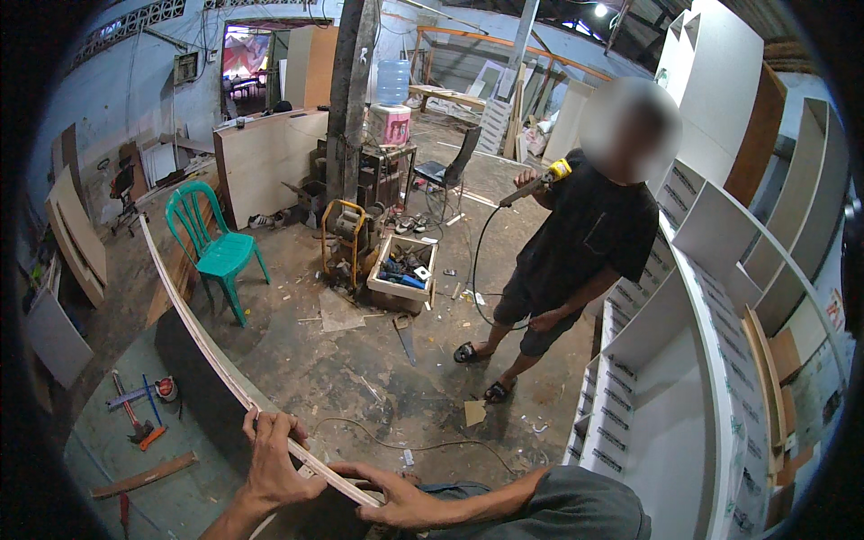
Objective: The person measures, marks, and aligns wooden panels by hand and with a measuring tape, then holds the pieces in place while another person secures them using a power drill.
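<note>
A long, narrow pale wooden strip [210, 351] runs from the far left down toward me, with layered edges that look like more than one thin piece. My left hand [274, 461] grips it from above, fingers wrapped over its far side and thumb on the near side. Closer to the near end, my right hand [396, 499] pinches the strip between thumb and fingers. Below and left of the strip is a grey-green work surface [193, 490]. On it lie a hammer [135, 421], a red-and-white round tool [166, 389] and a wooden batten [144, 475].
A person [589, 216] in dark clothes stands ahead on the right, holding a yellow-and-black tool [540, 183] with a hose. White cabinet carcasses [670, 333] line the right. A green plastic chair [220, 252], a tool crate [400, 268], a compressor [345, 238] and a handsaw [405, 338] are on the floor.
</note>
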The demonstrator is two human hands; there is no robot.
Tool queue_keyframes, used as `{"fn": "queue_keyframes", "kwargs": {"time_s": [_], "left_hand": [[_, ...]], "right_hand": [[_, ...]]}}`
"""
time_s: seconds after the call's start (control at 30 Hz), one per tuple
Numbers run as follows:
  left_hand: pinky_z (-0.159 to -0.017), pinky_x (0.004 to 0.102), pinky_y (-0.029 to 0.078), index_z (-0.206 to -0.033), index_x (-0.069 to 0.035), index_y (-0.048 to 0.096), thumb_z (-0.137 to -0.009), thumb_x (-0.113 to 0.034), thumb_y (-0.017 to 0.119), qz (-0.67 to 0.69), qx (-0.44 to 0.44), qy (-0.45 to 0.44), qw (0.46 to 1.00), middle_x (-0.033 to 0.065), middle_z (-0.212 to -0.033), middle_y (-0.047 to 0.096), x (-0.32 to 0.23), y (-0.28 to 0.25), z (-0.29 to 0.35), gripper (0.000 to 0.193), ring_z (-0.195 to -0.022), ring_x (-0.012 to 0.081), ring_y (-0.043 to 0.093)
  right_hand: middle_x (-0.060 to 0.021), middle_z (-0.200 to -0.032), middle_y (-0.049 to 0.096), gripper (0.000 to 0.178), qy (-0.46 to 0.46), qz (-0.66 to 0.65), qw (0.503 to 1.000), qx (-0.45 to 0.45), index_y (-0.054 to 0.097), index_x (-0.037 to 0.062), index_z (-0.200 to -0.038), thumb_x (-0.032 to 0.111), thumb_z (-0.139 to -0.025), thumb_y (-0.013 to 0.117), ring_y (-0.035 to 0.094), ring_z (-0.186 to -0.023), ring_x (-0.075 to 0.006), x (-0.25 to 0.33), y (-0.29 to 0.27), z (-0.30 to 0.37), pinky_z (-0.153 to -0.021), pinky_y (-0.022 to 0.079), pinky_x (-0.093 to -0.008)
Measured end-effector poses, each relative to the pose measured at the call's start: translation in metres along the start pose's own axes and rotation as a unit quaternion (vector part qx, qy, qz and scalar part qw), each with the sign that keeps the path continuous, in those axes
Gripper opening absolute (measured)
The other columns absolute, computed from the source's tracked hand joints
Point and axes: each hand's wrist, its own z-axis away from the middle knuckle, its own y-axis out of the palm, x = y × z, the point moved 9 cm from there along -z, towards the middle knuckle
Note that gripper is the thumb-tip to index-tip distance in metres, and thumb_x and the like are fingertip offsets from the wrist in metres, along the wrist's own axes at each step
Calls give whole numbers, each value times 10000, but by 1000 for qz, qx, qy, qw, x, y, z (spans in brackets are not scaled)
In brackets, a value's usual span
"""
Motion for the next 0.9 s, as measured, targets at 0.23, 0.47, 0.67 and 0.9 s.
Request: {"fn": "queue_keyframes", "kwargs": {"time_s": [0.23,0.47,0.67,0.9], "left_hand": [[-1071,548,202,-933,-53,514,-523,-298,743,-1,-15,0,1000,48,-789,573,3,-2,-3,529,-935,283,496],[-1065,550,208,-944,-63,526,-535,-350,785,-3,-25,33,999,45,-825,583,2,2,-5,562,-939,284,502],[-950,537,301,-1045,-67,549,-639,-316,777,-21,-84,39,995,177,-969,542,20,22,13,528,-982,384,478],[-1001,530,274,-959,-75,571,-509,-485,853,-21,-61,30,997,96,-889,587,32,23,3,671,-985,316,514]], "right_hand": [[-140,-1497,395,759,44,-10,999,-6,286,31,-1528,14,-842,610,374,-1422,-242,1,-3,-5,-1196,277,-400],[-158,-1514,403,987,-15,36,999,-22,341,121,-1518,648,-781,733,403,-1390,-341,0,-10,-1,-1098,377,-552],[-135,-1538,365,964,10,66,996,-61,367,153,-1519,663,-783,723,354,-1416,-339,-40,-24,7,-1133,301,-576],[-135,-1559,342,913,30,146,988,-47,350,116,-1526,544,-828,753,352,-1415,-340,-81,-60,-6,-1104,341,-554]]}}
